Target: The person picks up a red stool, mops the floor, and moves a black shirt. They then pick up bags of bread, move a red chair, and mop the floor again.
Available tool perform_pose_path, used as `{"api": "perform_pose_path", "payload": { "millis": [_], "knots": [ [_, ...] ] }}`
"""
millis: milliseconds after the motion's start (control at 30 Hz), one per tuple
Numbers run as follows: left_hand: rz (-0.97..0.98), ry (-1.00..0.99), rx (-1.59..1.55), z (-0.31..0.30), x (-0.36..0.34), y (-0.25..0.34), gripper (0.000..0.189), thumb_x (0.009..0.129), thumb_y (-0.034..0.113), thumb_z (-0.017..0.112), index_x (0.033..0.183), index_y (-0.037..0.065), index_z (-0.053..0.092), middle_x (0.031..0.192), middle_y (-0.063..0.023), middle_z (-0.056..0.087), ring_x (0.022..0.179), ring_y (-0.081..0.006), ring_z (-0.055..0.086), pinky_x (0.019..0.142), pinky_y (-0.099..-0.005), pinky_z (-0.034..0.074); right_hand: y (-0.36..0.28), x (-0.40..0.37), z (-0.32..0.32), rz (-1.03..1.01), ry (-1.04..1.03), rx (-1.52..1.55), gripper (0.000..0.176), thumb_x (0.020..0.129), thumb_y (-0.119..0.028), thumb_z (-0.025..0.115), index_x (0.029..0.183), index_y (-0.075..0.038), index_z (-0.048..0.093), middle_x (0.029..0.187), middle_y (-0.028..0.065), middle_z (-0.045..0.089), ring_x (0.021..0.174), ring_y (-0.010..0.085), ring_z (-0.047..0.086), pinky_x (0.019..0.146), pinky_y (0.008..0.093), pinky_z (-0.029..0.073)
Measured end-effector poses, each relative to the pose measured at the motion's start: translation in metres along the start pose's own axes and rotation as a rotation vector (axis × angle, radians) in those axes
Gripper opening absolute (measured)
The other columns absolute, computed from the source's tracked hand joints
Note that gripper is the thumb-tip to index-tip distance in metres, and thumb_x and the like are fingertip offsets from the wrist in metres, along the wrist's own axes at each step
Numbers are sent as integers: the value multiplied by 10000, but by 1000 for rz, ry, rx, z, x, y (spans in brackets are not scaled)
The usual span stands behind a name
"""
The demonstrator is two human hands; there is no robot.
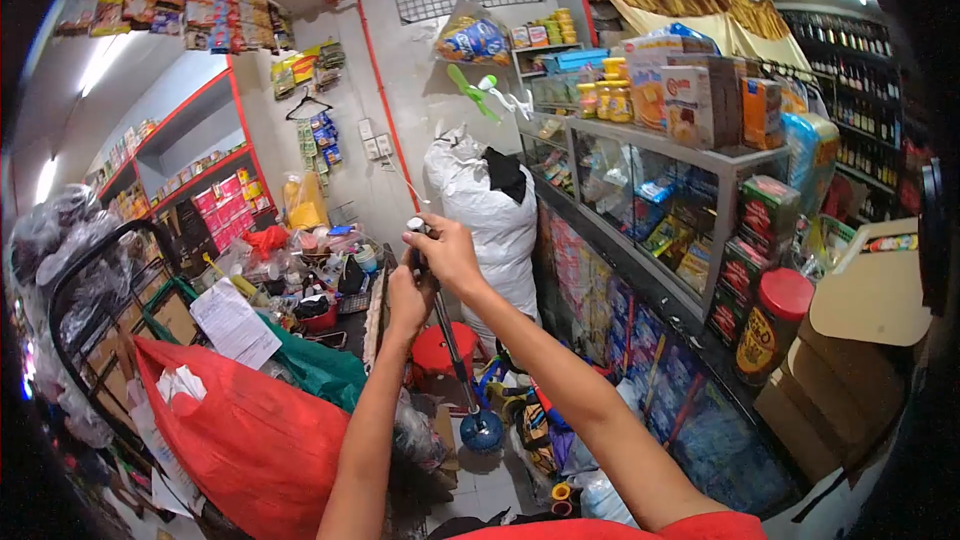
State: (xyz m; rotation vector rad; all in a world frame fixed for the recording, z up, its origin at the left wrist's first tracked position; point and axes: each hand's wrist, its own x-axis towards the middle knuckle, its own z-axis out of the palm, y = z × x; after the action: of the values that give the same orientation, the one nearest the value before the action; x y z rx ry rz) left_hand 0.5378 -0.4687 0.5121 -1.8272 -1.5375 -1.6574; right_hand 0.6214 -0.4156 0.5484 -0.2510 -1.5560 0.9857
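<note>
A dark pole (447,330) with a round blue head (481,431) at its lower end stands slightly tilted before me, its head down near the tiled floor. My left hand (410,297) is wrapped round the upper part of the pole. Just above it, my right hand (449,254) closes its fingers about the silver top end (415,226). Beyond the pole is a red stool (440,345), partly hidden by my arms and the pole.
Left of me are a red bag (250,430), a handwritten paper (235,322) and a cluttered table (325,338). A glass display counter (640,205) runs along the right, with a red-lidded jar (775,325) near me. A white sack (485,230) stands behind; bags crowd the floor.
</note>
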Motion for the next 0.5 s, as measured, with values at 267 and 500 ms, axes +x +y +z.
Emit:
{"api": "perform_pose_path", "payload": {
  "millis": [267,500],
  "knots": [
    [58,-46,-60,27,10,20,317,737,32,501,1049,-29,502,834,-165,617,733,-230,609,670,-318,455,-1,4,-32,-13,70,2,250,695,-182,621,857,7,614,745,176,617,660,249,607,615,323,448],
    [86,-76,-34,50,27,41,269,739,4,479,1003,-39,507,836,-176,613,751,-247,607,676,-323,453,-13,15,-64,-108,136,86,213,722,-104,629,884,31,604,640,37,585,547,62,503,492,222,397]
  ]
}}
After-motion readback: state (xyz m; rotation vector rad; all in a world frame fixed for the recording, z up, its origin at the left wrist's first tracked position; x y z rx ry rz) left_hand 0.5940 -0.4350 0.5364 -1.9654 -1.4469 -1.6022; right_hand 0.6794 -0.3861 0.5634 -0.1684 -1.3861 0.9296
